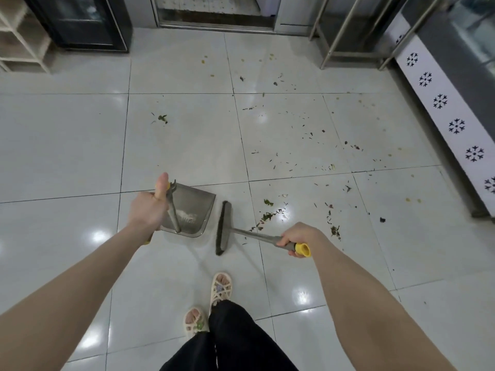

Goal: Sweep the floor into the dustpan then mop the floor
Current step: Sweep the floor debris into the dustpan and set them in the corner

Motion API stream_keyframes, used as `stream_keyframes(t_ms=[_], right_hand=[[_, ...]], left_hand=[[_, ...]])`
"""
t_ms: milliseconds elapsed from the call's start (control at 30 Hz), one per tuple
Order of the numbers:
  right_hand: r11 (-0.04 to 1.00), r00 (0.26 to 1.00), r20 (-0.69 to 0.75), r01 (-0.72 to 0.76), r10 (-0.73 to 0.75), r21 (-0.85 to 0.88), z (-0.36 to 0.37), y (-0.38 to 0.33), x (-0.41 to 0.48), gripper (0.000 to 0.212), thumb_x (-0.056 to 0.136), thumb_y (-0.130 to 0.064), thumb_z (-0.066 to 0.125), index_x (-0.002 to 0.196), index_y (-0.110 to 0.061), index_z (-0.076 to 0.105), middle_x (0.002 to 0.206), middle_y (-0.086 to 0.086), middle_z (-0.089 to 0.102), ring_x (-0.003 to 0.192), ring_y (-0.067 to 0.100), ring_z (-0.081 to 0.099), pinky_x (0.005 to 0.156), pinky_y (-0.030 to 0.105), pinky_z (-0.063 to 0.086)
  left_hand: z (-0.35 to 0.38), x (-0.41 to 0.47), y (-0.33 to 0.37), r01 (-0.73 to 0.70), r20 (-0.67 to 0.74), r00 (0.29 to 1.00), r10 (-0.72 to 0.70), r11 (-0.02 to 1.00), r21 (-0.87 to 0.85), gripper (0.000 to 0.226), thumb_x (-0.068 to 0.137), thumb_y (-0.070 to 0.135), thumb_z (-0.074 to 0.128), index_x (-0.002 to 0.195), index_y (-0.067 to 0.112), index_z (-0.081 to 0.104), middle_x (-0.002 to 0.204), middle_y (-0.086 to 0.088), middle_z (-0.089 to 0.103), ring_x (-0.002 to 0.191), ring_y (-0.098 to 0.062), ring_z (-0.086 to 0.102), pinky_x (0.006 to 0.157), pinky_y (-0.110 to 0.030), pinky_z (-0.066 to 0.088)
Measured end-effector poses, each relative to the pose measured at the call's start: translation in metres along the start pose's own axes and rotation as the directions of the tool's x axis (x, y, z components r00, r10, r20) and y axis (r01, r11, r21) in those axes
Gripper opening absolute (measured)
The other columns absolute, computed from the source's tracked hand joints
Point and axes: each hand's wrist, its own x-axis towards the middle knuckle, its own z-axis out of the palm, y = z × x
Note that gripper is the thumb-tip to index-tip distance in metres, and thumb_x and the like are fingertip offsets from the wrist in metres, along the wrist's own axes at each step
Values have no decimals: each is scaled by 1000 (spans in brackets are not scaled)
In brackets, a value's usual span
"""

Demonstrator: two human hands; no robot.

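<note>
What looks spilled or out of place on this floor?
Green-brown leaf scraps and twigs are strewn over the glossy white tiled floor, mostly right of and beyond the dark-bristled broom; one clump lies apart, further left. The grey metal dustpan holds only pale dust. Nothing looks damaged.

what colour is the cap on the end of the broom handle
Yellow. The cap sits on the grey broom handle, just behind the right hand; the head view shows it clearly.
</note>
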Motion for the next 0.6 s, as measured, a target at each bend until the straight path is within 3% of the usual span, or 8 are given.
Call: stream_keyframes(t_ms=[300, 500, 600], right_hand=[[999, 996, -80, -48, 50, 21, -58, 60, -1, 32, 87, -4, 67, 117, 2, 60, 79, 14, 52, 56, 20, 51, 52, 27, 48], [998, 990, -131, -60, 58, -10, -134, 85, 18, 22, 86, 0, 65, 108, 1, 60, 76, 15, 53, 55, 21, 52, 51, 27, 48], [998, 987, -150, -62, 56, -32, -162, 88, 25, 9, 86, 1, 65, 89, 2, 56, 75, 15, 53, 54, 21, 51, 49, 28, 47]], left_hand=[[58, -39, 8, 32, 31, 999, -30, 997, -69, 81, 64, 90, 25, 55, 11, 39, 50, -6, 43, 43, -22, 40, 52, -29, 35], [115, -48, 32, 70, -11, 997, -72, 992, -102, 81, 78, 83, 25, 54, 9, 49, 51, -5, 49, 44, -23, 45, 51, -28, 39], [138, -49, 51, 87, -29, 995, -91, 988, -126, 82, 77, 83, 25, 57, 8, 49, 54, -7, 50, 46, -23, 45, 53, -29, 40]])
